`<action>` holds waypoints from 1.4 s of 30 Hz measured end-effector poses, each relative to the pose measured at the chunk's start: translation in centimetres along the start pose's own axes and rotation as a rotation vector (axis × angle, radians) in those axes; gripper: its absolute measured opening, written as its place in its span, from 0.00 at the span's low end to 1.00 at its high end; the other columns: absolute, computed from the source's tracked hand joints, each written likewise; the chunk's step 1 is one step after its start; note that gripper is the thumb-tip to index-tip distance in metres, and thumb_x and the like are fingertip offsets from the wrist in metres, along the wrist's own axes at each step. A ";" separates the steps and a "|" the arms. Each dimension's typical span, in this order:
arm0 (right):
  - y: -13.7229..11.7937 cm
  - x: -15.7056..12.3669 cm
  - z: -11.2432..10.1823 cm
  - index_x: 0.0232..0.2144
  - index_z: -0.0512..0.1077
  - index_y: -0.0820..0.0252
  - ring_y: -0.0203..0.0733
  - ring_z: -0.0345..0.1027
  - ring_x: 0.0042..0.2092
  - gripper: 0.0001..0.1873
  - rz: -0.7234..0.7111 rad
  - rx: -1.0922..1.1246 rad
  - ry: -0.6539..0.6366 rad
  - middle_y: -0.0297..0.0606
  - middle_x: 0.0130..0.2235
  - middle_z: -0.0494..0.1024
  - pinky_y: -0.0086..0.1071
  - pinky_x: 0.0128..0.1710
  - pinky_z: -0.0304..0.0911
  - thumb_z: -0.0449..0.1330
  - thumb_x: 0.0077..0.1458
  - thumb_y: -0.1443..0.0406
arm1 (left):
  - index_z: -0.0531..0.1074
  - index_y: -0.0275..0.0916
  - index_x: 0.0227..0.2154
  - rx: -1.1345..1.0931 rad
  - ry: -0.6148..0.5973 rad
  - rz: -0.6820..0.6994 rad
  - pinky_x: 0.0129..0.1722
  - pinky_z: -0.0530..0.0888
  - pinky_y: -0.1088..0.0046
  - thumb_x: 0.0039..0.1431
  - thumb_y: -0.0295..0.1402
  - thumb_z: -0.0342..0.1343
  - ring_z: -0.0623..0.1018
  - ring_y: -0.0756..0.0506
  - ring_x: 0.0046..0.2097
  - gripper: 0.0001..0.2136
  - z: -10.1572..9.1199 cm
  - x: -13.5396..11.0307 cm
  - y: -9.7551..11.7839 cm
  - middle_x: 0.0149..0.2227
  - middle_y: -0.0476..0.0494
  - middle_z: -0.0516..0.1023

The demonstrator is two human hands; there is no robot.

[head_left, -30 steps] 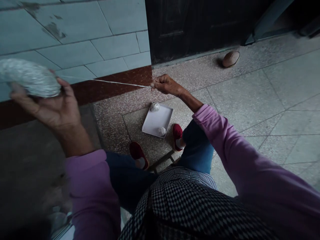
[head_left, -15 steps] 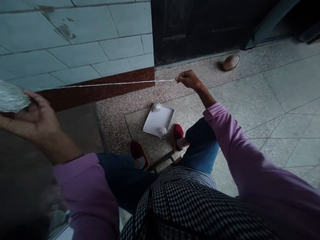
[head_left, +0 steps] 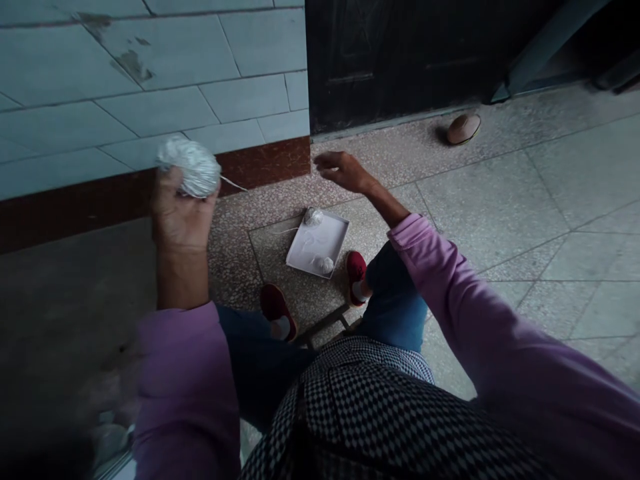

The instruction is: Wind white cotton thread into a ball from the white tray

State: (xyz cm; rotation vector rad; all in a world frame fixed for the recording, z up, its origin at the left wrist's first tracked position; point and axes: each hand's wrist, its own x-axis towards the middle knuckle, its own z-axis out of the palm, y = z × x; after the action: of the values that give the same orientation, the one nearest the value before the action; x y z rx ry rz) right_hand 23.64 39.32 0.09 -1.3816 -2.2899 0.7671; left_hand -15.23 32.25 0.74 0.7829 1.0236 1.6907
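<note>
In my left hand (head_left: 181,223) a large ball of white yarn (head_left: 197,170) is held up, with the fingers wrapped round it from below. A loose strand hangs off the ball's right side, and its course further down is hard to follow. To the right, my right hand (head_left: 345,171) is raised with its fingers stretched out and apart, and no yarn shows in it. Below and between the hands, a shallow white tray (head_left: 314,250) lies on the floor. It holds a small yarn ball (head_left: 313,217) at its far edge, another small ball (head_left: 326,265) at its near edge, and loose strands.
A tiled wall (head_left: 165,60) with a red-brown base stands at the left, beside a dark door (head_left: 380,60). A rounded brownish object (head_left: 464,128) lies on the floor near the door. My red shoes (head_left: 355,270) flank the tray's near side.
My left hand has swung right with the yarn ball. My right hand has moved slightly left and let go of the strand, which was taut and is now slack. A strand now lies across the tray.
</note>
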 end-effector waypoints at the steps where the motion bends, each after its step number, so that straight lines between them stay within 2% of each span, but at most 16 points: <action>1: -1.3 0.5 0.7 0.76 0.85 0.78 0.51 0.88 0.68 0.28 0.010 0.123 -0.011 0.62 0.71 0.92 0.41 0.73 0.81 0.64 0.80 0.74 | 0.74 0.48 0.41 -0.012 -0.037 -0.023 0.73 0.87 0.48 0.44 0.54 0.89 0.78 0.29 0.79 0.33 0.7 -0.4 -0.6 0.58 0.44 0.92; 3: -3.9 1.4 2.3 0.75 0.87 0.74 0.54 0.86 0.73 0.26 -0.009 0.341 -0.020 0.59 0.69 0.93 0.40 0.74 0.80 0.69 0.81 0.69 | 0.76 0.47 0.40 -0.024 -0.102 -0.066 0.74 0.86 0.47 0.44 0.53 0.91 0.81 0.30 0.76 0.32 1.9 -1.1 -1.6 0.57 0.43 0.92; 6: -6.9 2.3 4.7 0.63 0.91 0.66 0.55 0.85 0.73 0.17 -0.061 0.594 -0.068 0.51 0.57 0.95 0.39 0.72 0.80 0.75 0.82 0.59 | 0.78 0.46 0.40 -0.025 -0.177 -0.108 0.76 0.85 0.46 0.42 0.53 0.93 0.83 0.29 0.73 0.33 3.4 -1.9 -2.7 0.56 0.41 0.92; 9: -8.2 2.6 6.9 0.57 0.85 0.62 0.48 0.86 0.63 0.12 -0.135 0.758 -0.127 0.42 0.50 0.93 0.37 0.67 0.81 0.76 0.83 0.60 | 0.80 0.46 0.42 -0.022 -0.227 -0.122 0.74 0.83 0.46 0.43 0.53 0.93 0.82 0.28 0.72 0.33 4.4 -2.3 -3.3 0.53 0.40 0.92; 11: -8.4 2.3 7.7 0.55 0.79 0.61 0.41 0.83 0.51 0.06 -0.125 0.805 -0.159 0.36 0.45 0.89 0.33 0.58 0.81 0.71 0.87 0.64 | 0.82 0.47 0.45 -0.019 -0.237 -0.128 0.72 0.83 0.47 0.43 0.54 0.93 0.82 0.29 0.71 0.33 4.6 -2.3 -3.4 0.53 0.41 0.91; 12: -8.5 2.0 7.9 0.53 0.76 0.60 0.39 0.80 0.45 0.05 -0.111 0.795 -0.178 0.33 0.42 0.86 0.31 0.53 0.79 0.68 0.90 0.66 | 0.83 0.48 0.46 -0.015 -0.238 -0.127 0.70 0.83 0.47 0.43 0.54 0.93 0.82 0.29 0.69 0.34 4.6 -2.2 -3.5 0.53 0.42 0.91; 14: -8.7 1.0 7.8 0.49 0.74 0.59 0.38 0.75 0.40 0.10 -0.106 0.703 -0.211 0.30 0.37 0.80 0.31 0.49 0.74 0.62 0.94 0.67 | 0.82 0.48 0.48 0.004 -0.234 -0.106 0.68 0.83 0.48 0.42 0.55 0.94 0.82 0.30 0.67 0.36 4.3 -2.0 -3.5 0.53 0.43 0.90; 18: -10.5 -1.2 6.4 0.45 0.79 0.60 0.44 0.76 0.46 0.16 -0.202 0.430 -0.206 0.36 0.40 0.81 0.37 0.59 0.72 0.61 0.93 0.69 | 0.77 0.48 0.52 0.119 -0.158 -0.030 0.65 0.81 0.53 0.39 0.57 0.97 0.80 0.35 0.64 0.45 3.5 -1.8 -3.9 0.54 0.47 0.87; 22: -12.1 -2.0 4.6 0.42 0.80 0.57 0.48 0.79 0.49 0.17 -0.188 0.373 -0.194 0.39 0.42 0.85 0.38 0.60 0.72 0.65 0.92 0.65 | 0.72 0.46 0.56 0.332 -0.104 0.117 0.61 0.79 0.60 0.41 0.56 0.98 0.81 0.39 0.61 0.49 3.1 -2.1 -4.3 0.55 0.48 0.85; 24: -12.3 -1.8 3.7 0.42 0.79 0.56 0.49 0.79 0.50 0.18 -0.166 0.366 -0.148 0.40 0.42 0.85 0.38 0.59 0.74 0.66 0.92 0.61 | 0.73 0.45 0.55 0.461 -0.103 0.165 0.56 0.79 0.61 0.43 0.54 0.98 0.82 0.39 0.58 0.47 3.3 -2.5 -4.3 0.53 0.48 0.85; 26: -12.0 -1.4 2.9 0.42 0.78 0.55 0.49 0.79 0.52 0.19 -0.145 0.350 -0.071 0.41 0.42 0.85 0.38 0.59 0.74 0.64 0.93 0.59 | 0.76 0.44 0.55 0.540 -0.140 0.143 0.54 0.79 0.60 0.42 0.53 0.97 0.82 0.39 0.55 0.45 3.6 -3.2 -4.1 0.52 0.46 0.87; 29: -11.1 -1.0 1.8 0.40 0.77 0.53 0.50 0.79 0.52 0.22 -0.123 0.363 0.038 0.41 0.42 0.85 0.39 0.57 0.75 0.63 0.93 0.55 | 0.82 0.43 0.56 0.507 -0.284 -0.013 0.52 0.81 0.57 0.42 0.54 0.95 0.83 0.37 0.51 0.43 4.1 -4.3 -3.6 0.50 0.44 0.90; 33: -10.2 -0.8 1.4 0.36 0.72 0.50 0.50 0.77 0.49 0.23 -0.135 0.494 0.102 0.40 0.41 0.83 0.40 0.55 0.75 0.64 0.90 0.53 | 0.87 0.46 0.57 0.320 -0.423 -0.200 0.50 0.85 0.55 0.45 0.54 0.92 0.85 0.34 0.50 0.39 4.5 -5.2 -2.9 0.50 0.42 0.89; 37: -9.2 0.0 2.7 0.39 0.69 0.50 0.47 0.71 0.45 0.20 -0.131 0.615 0.108 0.37 0.41 0.78 0.38 0.52 0.75 0.67 0.88 0.55 | 0.88 0.52 0.56 0.177 -0.521 -0.246 0.56 0.91 0.50 0.49 0.51 0.89 0.89 0.26 0.61 0.32 4.5 -5.5 -2.5 0.51 0.40 0.88; 40: -8.0 1.1 4.5 0.41 0.68 0.52 0.44 0.68 0.44 0.24 -0.225 0.666 0.114 0.34 0.39 0.73 0.35 0.47 0.73 0.67 0.91 0.49 | 0.87 0.52 0.57 0.095 -0.543 -0.268 0.59 0.93 0.47 0.51 0.52 0.87 0.88 0.23 0.68 0.32 4.7 -5.7 -2.7 0.53 0.39 0.88; 42: -7.4 1.5 5.5 0.43 0.70 0.54 0.42 0.68 0.44 0.26 -0.310 0.680 0.116 0.34 0.41 0.74 0.35 0.47 0.71 0.63 0.93 0.45 | 0.86 0.52 0.58 0.041 -0.512 -0.253 0.60 0.94 0.46 0.50 0.53 0.87 0.88 0.23 0.69 0.33 4.8 -5.7 -3.0 0.56 0.39 0.88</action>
State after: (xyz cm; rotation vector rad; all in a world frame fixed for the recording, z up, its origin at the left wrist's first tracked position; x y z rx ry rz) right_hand 14.81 36.41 0.35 -0.7224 -1.8246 1.1705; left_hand -8.09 28.63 -0.10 1.0019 0.7598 1.1717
